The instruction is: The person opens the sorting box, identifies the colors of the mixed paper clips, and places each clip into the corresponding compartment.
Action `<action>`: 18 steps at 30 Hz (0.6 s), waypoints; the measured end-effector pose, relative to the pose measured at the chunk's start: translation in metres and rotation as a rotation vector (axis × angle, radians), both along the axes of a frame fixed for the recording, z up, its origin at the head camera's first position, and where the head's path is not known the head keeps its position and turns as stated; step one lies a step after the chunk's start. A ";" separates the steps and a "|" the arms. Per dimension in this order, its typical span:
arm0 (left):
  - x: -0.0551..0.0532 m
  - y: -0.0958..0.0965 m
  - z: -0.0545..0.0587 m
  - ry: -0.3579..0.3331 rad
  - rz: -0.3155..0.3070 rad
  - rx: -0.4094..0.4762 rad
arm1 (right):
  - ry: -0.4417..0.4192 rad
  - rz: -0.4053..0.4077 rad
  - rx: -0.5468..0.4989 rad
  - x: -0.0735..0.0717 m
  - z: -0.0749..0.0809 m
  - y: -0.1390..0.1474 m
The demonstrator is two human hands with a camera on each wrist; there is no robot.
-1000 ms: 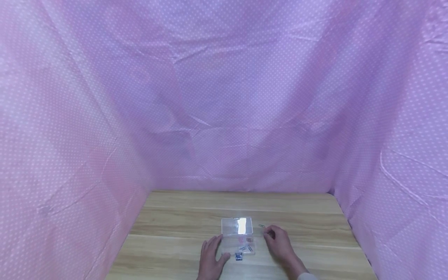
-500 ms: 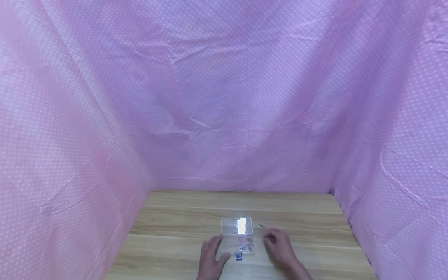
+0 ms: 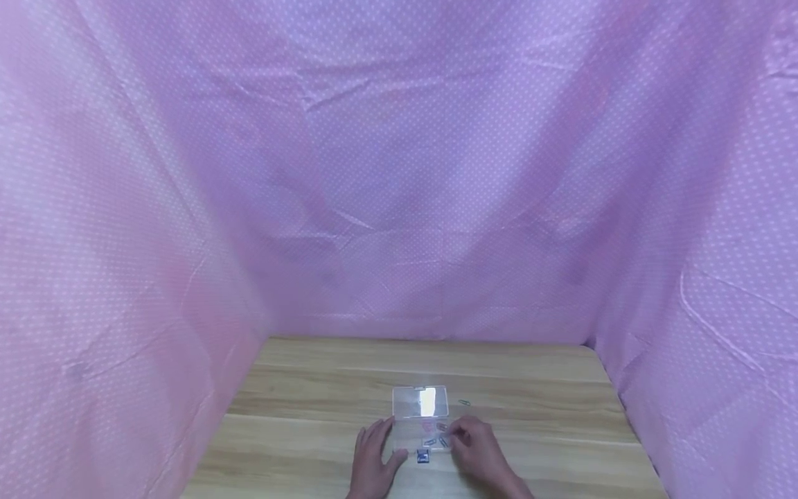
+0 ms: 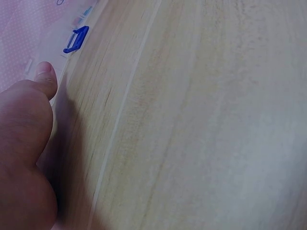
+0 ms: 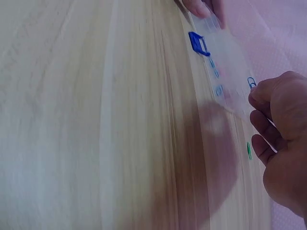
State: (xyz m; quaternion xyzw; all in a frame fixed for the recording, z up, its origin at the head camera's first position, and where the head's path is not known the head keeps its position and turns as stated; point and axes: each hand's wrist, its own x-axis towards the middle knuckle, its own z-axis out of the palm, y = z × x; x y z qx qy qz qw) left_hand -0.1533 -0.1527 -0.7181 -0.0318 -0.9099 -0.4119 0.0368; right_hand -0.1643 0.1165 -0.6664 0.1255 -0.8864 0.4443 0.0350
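Note:
A clear plastic box point(image 3: 408, 433) lies on the table with its lid point(image 3: 408, 402) tipped back and a blue clasp point(image 3: 423, 456) at its front edge. Several paper clips point(image 3: 443, 441), some blue and some reddish, lie in its right part. My left hand point(image 3: 373, 457) holds the box by its left end, thumb at the front corner and fingers at the back. Over the box's right edge, my right hand point(image 3: 479, 447) pinches a blue paper clip point(image 5: 252, 82) between thumb and forefinger, seen in the right wrist view.
A green paper clip point(image 3: 464, 403) lies on the wooden table point(image 3: 548, 416) just right of the lid. Pink dotted cloth point(image 3: 436, 277) hangs behind the table and along both sides.
My right hand has moved left from beside the box to its right edge. The left hand keeps its place on the box.

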 end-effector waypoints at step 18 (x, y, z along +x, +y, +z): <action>0.018 0.009 0.003 0.021 0.033 0.004 | 0.003 -0.008 0.091 0.009 0.003 0.000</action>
